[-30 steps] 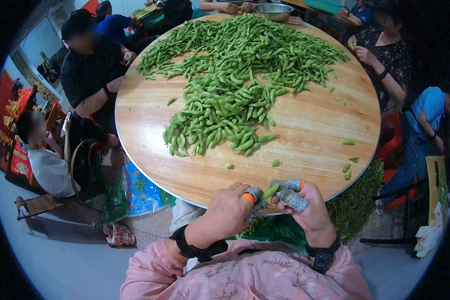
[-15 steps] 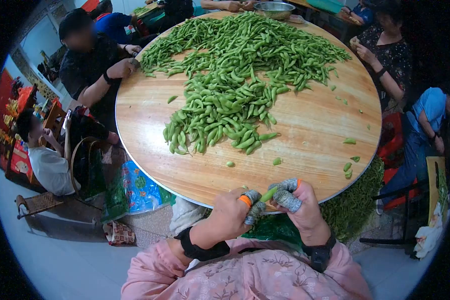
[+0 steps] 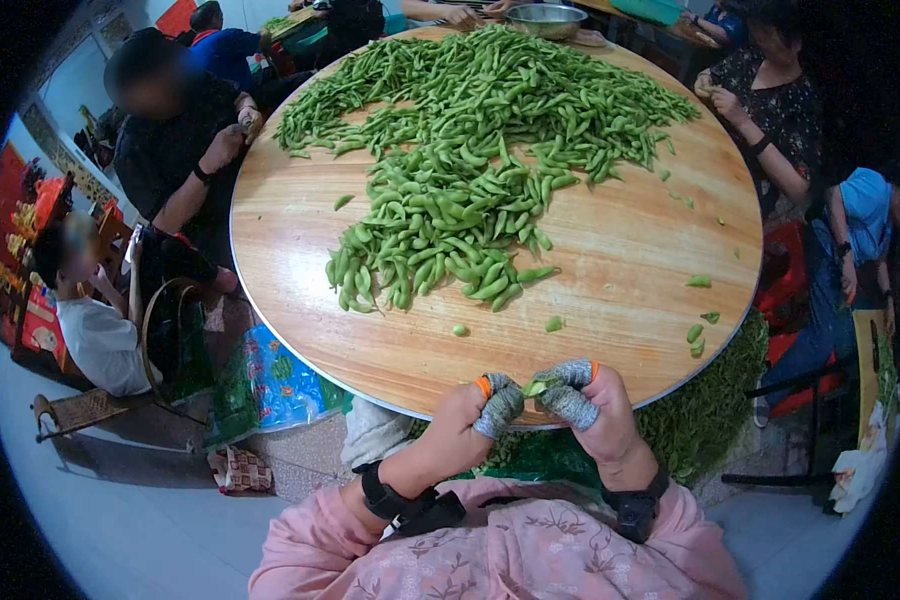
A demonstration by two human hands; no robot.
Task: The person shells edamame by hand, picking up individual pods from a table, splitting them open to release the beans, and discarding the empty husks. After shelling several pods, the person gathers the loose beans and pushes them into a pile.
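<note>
A green edamame pod (image 3: 538,386) is pinched between my two hands at the near edge of the round wooden table (image 3: 610,270). My left hand (image 3: 470,412) grips its left end and my right hand (image 3: 592,408) its right end. Grey knit finger covers with orange trim sit on the thumb and finger of each hand. The pod is partly hidden by the fingertips, and I cannot make out whether it is split. Beyond my hands spreads a large heap of edamame pods (image 3: 460,190). A few loose pods and bits lie at the table's right side.
A metal bowl (image 3: 546,20) stands at the far edge. Co-workers sit around the table, one at left (image 3: 170,140) and one at right (image 3: 770,110). Below the table's near right edge lies a pile of green plant scraps (image 3: 705,410). A blue plastic bag (image 3: 280,375) is at lower left.
The pod has turned from slanting upright to lying lower between my fingertips, and my hands have come closer together. The co-worker at left has drawn both hands in from the table edge.
</note>
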